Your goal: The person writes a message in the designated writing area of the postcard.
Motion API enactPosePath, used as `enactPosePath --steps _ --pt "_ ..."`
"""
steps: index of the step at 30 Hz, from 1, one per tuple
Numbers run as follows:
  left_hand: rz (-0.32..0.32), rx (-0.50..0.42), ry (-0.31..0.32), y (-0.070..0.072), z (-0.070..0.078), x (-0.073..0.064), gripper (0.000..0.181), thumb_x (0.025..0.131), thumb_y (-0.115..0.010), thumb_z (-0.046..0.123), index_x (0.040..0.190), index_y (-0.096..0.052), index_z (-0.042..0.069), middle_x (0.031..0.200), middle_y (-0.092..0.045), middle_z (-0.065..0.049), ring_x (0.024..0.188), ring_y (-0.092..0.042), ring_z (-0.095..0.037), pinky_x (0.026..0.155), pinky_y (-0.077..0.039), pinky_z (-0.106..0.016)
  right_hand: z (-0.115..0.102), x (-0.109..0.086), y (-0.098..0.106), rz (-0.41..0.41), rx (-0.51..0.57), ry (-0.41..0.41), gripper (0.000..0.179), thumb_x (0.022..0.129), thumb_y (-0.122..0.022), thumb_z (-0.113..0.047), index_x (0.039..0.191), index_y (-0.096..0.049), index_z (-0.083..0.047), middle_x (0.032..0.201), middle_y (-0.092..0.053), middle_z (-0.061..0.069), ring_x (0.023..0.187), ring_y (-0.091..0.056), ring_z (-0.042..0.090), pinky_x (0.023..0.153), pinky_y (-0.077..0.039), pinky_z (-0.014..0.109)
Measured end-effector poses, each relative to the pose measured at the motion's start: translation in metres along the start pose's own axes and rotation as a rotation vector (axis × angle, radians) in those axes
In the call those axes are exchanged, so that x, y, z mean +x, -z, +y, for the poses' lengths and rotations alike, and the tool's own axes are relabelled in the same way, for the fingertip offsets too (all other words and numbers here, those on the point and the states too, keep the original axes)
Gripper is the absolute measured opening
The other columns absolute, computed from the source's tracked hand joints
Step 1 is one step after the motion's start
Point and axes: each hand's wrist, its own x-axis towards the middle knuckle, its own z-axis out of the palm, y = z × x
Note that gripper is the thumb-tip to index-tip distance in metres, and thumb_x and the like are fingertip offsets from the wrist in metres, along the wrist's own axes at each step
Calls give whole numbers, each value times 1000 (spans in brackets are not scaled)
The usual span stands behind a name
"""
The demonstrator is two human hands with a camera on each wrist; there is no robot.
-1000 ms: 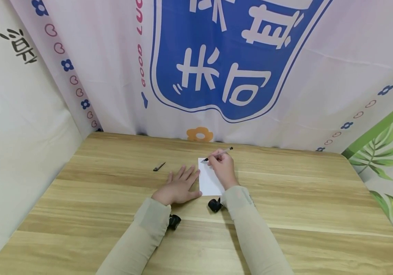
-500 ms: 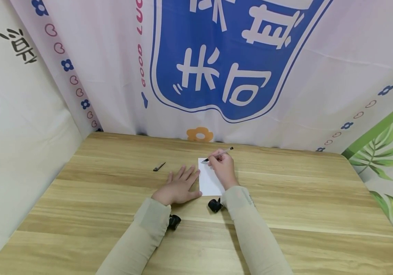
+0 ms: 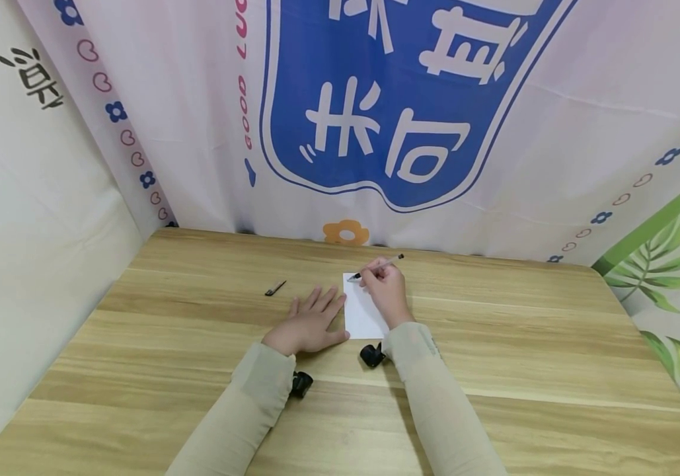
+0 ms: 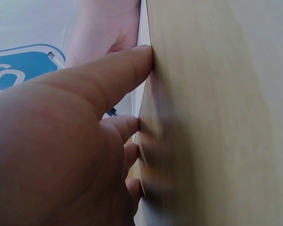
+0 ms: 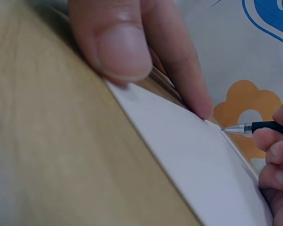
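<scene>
A small white sheet of paper (image 3: 361,317) lies on the wooden table. My right hand (image 3: 386,291) grips a pen (image 3: 386,262) with a clear barrel and black grip, its tip at the paper's upper left part. In the right wrist view the pen (image 5: 269,126) points its metal tip toward the sheet's far end. My left hand (image 3: 310,327) lies with fingers spread, thumb and index fingertip on the paper's left edge. The left wrist view shows the left thumb (image 4: 118,75) pressing at the sheet's edge. Any marks on the paper are too small to tell.
A black pen cap (image 3: 275,288) lies on the table (image 3: 197,317) left of the left hand. Black wrist cameras (image 3: 372,356) sit under both cuffs. A printed curtain (image 3: 209,185) hangs behind the table's far edge.
</scene>
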Motion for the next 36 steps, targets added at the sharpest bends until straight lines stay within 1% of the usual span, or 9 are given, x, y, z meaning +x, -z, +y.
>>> enactPosePath --steps 3,6,11,13,15,18,23,30,36 --pt "-2 1 2 1 0 0 79 103 -52 50 164 -15 17 171 -2 -5 155 9 -33 119 5 -64 1 0 -1 2 -13 17 12 98 -64 -8 87 -65 -4 78 -65 11 67 -58 21 57 -47 21" --pt "-3 2 3 1 0 0 79 103 -52 50 164 -15 17 171 -2 -5 155 8 -33 119 5 -64 1 0 -1 -1 -23 32 12 98 -63 -8 86 -65 -4 78 -65 10 66 -57 19 57 -47 22" --pt "-2 0 3 1 0 -1 78 103 -52 49 164 -15 17 171 -2 -5 155 8 -33 119 5 -64 0 0 0 -7 -33 16 12 99 -63 -8 89 -66 -3 80 -65 13 70 -60 25 59 -48 22" --pt "-2 -3 2 1 0 -1 78 103 -52 49 164 -15 17 171 -2 -5 155 8 -33 119 5 -64 -2 0 0 -12 -36 2 12 99 -63 -8 91 -66 -1 83 -66 16 74 -62 32 60 -48 21" --pt "-2 -4 1 1 1 -1 78 103 -52 49 164 -15 17 171 -2 -5 155 8 -33 119 5 -64 -7 -2 0 -19 -36 -10 13 100 -62 -7 92 -65 3 85 -66 20 78 -63 40 60 -48 21" --pt "-1 -1 1 0 0 0 79 103 -52 49 164 -15 16 171 -2 -5 155 8 -33 119 5 -64 -22 -8 2 -31 -35 -19 14 100 -60 -6 94 -64 6 87 -65 25 83 -62 46 61 -47 20" --pt "2 1 3 -1 0 0 79 103 -52 50 164 -15 17 171 -2 -5 155 8 -33 119 5 -64 -43 -19 4 -44 -37 -4 14 99 -60 -5 93 -63 7 88 -65 25 85 -63 46 64 -49 20" --pt "-1 -3 2 -1 0 0 78 103 -52 50 164 -15 18 171 -2 -4 155 9 -32 119 5 -64 -42 -19 4 -45 -36 19 14 98 -60 -5 91 -63 7 86 -63 17 83 -63 43 63 -50 20" --pt "-6 -5 0 0 0 -1 78 104 -52 49 164 -15 18 171 -1 -4 155 9 -32 120 5 -64 -40 -18 4 -49 -38 25 15 99 -60 -4 92 -64 8 88 -64 22 82 -63 42 63 -50 21"
